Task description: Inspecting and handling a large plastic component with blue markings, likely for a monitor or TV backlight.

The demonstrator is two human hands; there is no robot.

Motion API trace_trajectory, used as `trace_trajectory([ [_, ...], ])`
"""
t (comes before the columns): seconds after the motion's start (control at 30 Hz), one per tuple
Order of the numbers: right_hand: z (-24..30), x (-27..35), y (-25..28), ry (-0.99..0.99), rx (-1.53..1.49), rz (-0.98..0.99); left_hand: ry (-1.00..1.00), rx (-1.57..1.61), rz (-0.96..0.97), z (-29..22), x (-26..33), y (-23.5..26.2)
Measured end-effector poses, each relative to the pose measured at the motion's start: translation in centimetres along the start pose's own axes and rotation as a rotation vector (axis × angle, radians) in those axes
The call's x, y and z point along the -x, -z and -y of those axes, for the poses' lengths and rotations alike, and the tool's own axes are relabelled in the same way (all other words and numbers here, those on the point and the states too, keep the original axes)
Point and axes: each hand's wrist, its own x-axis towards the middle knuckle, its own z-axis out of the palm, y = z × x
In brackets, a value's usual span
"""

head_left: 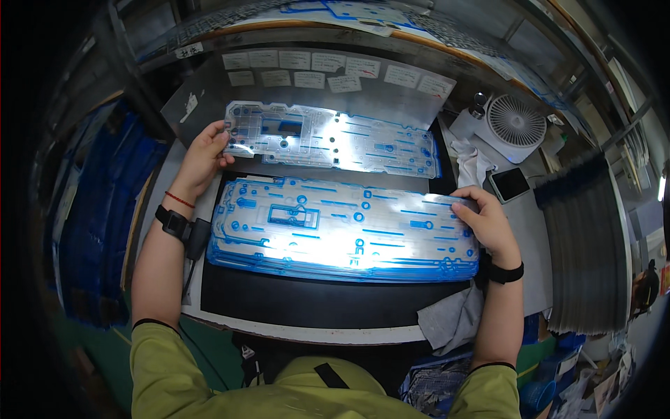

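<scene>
A thin, shiny silver plate (300, 136) with cut-outs and slots lies toward the back of the work surface. My left hand (206, 152) pinches its left end, thumb on top. Blue edges show beneath its right part, so another plate seems to lie under it. Nearer to me is a stack of similar flat plates (335, 209) with blue-lined slots, holes and edges. My right hand (486, 218) is closed on the far right corner of this stack, thumb on the top plate; its fingertips are partly hidden, and I cannot tell how many plates it grips.
A black mat (279, 299) lies under the stack. At the right are a grey cloth (452, 320), a white fan (515, 120), a white rag (471, 162) and a small dark-screened device (510, 184). Paper labels (328, 62) line the back panel; upright plates (583, 244) stand far right.
</scene>
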Motion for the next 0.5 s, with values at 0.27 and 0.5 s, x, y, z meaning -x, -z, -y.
trace_trajectory([
  [0.27, 0.9, 0.3, 0.2, -0.005, -0.069, -0.059, 0.030, 0.056, 0.046, 0.3, -0.3, 0.9],
  [0.5, 0.6, -0.2, 0.1, 0.279, 0.014, -0.120, 0.115, 0.132, -0.118, -0.2, 0.0, -0.3],
])
